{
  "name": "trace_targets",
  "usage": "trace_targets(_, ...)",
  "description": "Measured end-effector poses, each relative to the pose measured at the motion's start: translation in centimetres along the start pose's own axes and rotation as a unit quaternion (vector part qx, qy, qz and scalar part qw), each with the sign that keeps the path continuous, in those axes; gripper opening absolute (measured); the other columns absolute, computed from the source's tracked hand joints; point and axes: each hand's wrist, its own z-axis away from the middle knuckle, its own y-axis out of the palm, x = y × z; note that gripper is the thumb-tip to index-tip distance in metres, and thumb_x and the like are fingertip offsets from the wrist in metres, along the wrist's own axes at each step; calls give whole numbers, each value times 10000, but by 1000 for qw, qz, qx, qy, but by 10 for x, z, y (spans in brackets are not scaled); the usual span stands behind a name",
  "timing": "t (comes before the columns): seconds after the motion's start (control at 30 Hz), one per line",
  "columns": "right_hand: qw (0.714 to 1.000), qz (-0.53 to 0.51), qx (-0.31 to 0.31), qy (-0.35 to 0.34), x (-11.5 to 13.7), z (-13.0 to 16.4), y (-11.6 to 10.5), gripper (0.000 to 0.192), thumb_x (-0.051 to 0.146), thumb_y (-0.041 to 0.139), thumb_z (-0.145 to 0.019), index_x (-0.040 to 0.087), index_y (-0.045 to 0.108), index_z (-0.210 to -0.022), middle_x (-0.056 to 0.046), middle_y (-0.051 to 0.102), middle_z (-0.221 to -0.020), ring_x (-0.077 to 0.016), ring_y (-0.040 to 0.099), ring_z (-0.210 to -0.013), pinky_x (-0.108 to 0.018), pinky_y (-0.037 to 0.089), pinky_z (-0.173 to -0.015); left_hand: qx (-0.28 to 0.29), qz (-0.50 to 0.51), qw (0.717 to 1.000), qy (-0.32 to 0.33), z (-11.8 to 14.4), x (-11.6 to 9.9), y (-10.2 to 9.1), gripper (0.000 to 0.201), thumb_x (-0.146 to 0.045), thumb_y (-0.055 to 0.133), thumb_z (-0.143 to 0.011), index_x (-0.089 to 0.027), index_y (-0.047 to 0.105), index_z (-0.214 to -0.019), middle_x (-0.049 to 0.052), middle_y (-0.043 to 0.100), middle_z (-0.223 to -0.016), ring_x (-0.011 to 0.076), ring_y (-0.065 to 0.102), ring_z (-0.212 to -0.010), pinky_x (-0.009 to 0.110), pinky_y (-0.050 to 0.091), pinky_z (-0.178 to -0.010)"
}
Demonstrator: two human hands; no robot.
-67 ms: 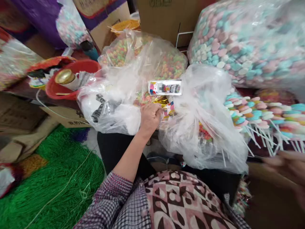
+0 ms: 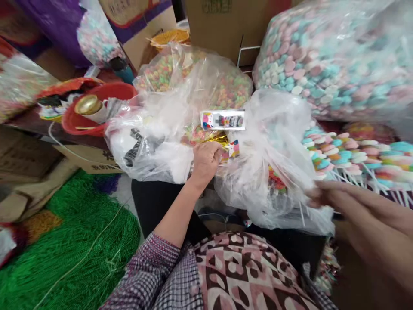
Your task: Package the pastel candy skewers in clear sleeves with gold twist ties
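Lollipops everywhere, and the left hand (image 2: 204, 160) sits at centre frame, fingers curled tight into a closed grip on a small bunch of wrapped sweets (image 2: 226, 144), gold foil and a printed tag poking out past the knuckles. That bunch lies in the gap between two clear plastic bags: one bag (image 2: 151, 142) to the left of the hand, the other bag (image 2: 274, 168) to the right, white sticks jutting through its lower skin. A label card (image 2: 223, 120) stands just above the fist.

The right hand (image 2: 325, 194) shows at the right edge, blurred, its fingertips at the rim of the right bag; whether that grip is spread or pinched I cannot tell, the smear hides it.

Risks, as I read them. Those sticks press against thin film, so a tug at the bag could split it and spill the load onto the lap below. The left fist holds only the top of the bunch, so a loose sweet could slide out and drop between the bags. The right arm passes close over the loose lollipops (image 2: 351, 155) at mid right; a careless sweep could scatter them. At upper left a red bowl (image 2: 112, 92) with a gold lid (image 2: 87, 104) touches the left bag, and a shove on that bag could tip it.
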Motion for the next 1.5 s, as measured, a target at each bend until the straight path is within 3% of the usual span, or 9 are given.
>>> trace_targets(0.13,988,-94,119,6,50,-44,70,427,511,617,-852,200,731,-1122,-84,772,-873,-227,732,-718,-366,592,-634,7,-33,999,27,5,-10,6,243,-313,520,-957,-208,605,-755,21,681,-775,190,590,-814,362,363,-911)
trace_targets(0.27,978,-121,172,1,45,-72,130,315,486,684,-772,189,715,-874,-24,698,-689,-162,641,-554,-270,489,-492,-6,5,999,44,9,-13,8,201,-315,509,-966,-203,637,-859,37,694,-841,197,595,-873,372,357,-965)
trace_targets(0.37,968,-196,155,35,31,-77,144,257,461,685,-751,205,658,-736,32,598,-554,-117,522,-456,-244,415,-450,16,59,998,10,9,-10,5,142,-290,593,-915,-191,657,-995,43,711,-903,207,612,-905,360,394,-911)
trace_targets(0.73,986,-145,84,-17,36,-53,134,477,581,557,-883,219,495,-579,54,451,-459,-104,431,-456,-254,351,-488,73,184,978,-63,2,-18,-12,386,-372,435,-968,-212,394,-620,-22,480,-599,134,454,-601,281,338,-623)
trace_targets(0.93,935,-324,142,18,34,-48,121,303,480,743,-737,201,663,-824,45,593,-609,-108,513,-533,-240,431,-534,173,263,945,-89,5,-35,-25,320,-409,472,-935,-197,497,-696,-27,518,-641,128,479,-639,261,368,-640)
trace_targets(1.03,953,-285,92,34,31,-48,113,356,545,715,-745,200,631,-719,56,518,-518,-103,452,-463,-236,369,-460,254,348,893,-129,6,-39,-30,263,-450,613,-860,-198,591,-932,-14,625,-841,138,546,-768,243,411,-687)
trace_targets(1.23,979,-202,23,-10,30,-42,92,542,595,590,-829,218,400,-490,53,363,-467,-86,364,-452,-243,287,-447,273,353,878,-175,13,-44,-20,449,-581,527,-891,-180,558,-691,-33,471,-596,107,409,-558,242,328,-541)
trace_targets(1.37,983,-178,-1,-49,26,-41,82,587,591,530,-877,216,335,-470,50,316,-455,-81,308,-463,-254,260,-465,326,405,835,-180,14,-57,-9,444,-612,539,-867,-178,626,-832,-37,475,-567,112,427,-515,243,333,-511)
trace_targets(1.5,990,-125,15,-68,20,-38,72,587,584,506,-901,212,360,-471,45,345,-456,-89,328,-467,-251,272,-477,314,380,861,-123,6,-71,-5,337,-518,600,-854,-189,654,-806,-29,511,-605,119,462,-561,246,369,-551)
